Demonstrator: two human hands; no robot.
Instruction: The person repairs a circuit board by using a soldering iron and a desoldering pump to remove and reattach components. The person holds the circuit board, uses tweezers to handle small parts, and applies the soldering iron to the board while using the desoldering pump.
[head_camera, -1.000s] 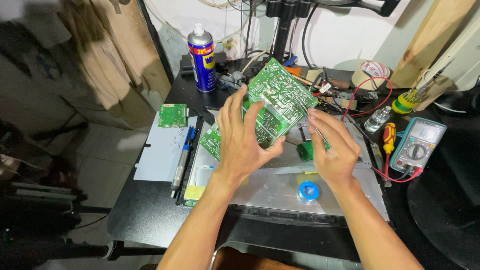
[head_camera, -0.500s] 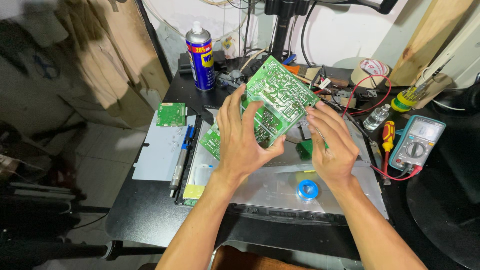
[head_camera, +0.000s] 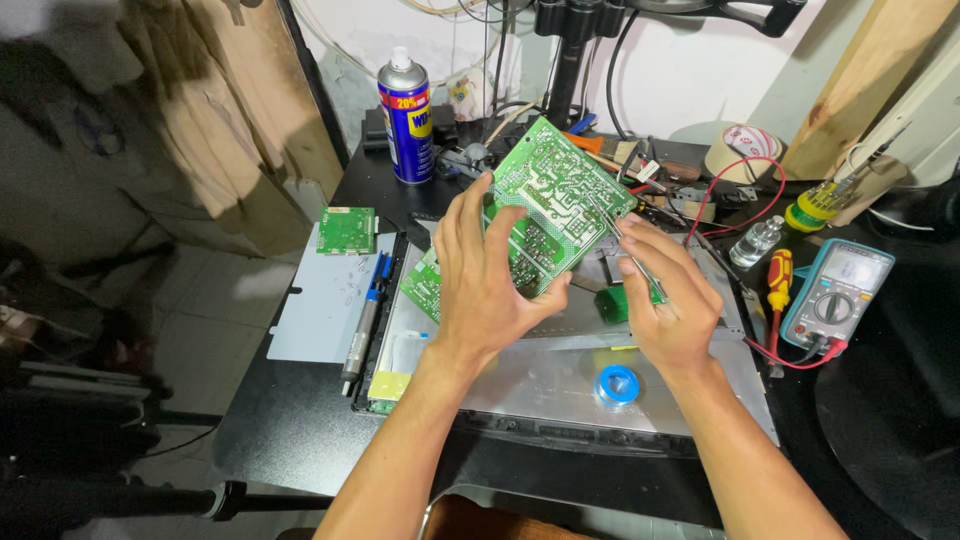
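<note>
Left hand (head_camera: 485, 285) still grips my green circuit board (head_camera: 555, 200), right hand (head_camera: 665, 300) pinching tweezers (head_camera: 625, 245) against it. Nothing's shifted. Black table (head_camera: 300, 420), cluttered far side.

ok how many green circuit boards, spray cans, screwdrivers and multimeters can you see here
green boards: 3 (held, on grey sheet, under left hand)
spray cans: 1
screwdrivers: 2 (red-yellow, yellow-green)
multimeters: 1
total: 7
</note>
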